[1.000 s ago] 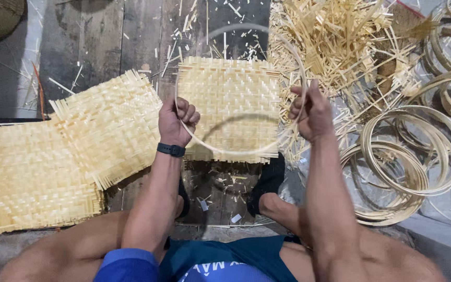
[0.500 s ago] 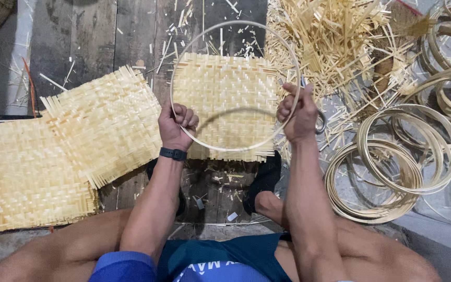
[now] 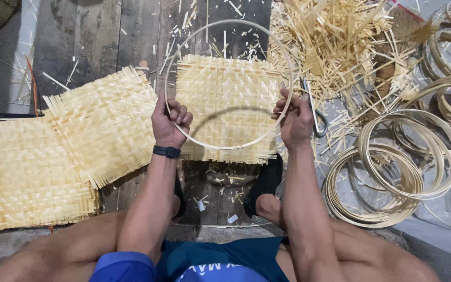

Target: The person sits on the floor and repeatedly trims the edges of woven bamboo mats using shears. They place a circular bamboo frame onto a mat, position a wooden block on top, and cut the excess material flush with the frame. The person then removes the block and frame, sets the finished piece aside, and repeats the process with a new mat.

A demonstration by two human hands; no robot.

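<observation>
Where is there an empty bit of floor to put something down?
Bare planks lie above the left woven mats, and a littered patch sits between the feet. The right is crowded with bamboo strips and hoops.

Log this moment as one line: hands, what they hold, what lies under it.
left hand: gripping bamboo hoop | right hand: gripping same hoop | hoop: held above square woven mat | scissors: beside right hand
</observation>
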